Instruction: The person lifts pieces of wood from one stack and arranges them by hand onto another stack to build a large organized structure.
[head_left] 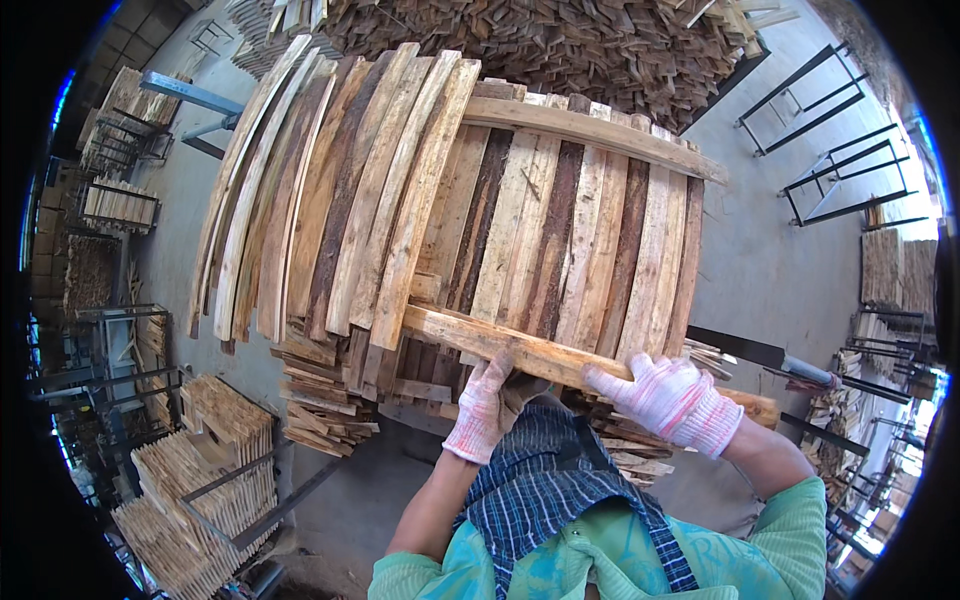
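Board [550, 355]: lies crosswise in both hands, along the near edge of the row of flat boards [550, 240].
Left hand [487, 405]: gloved, holding the board from its near side.
Right hand [680, 405]: gloved, curled over the board, nearer its right end.
Slanted boards [340, 200]: lie bunched up and left of the left hand, close to the board's left end; might slide if bumped by it.
Drop: could fall toward the apron [545, 460], just below the hands, if let go on one side too soon.
Pinch: could squash fingertips, if set down with any underneath.
Splinters: might poke through the gloves, because of rough wood, if rubbed along fast.
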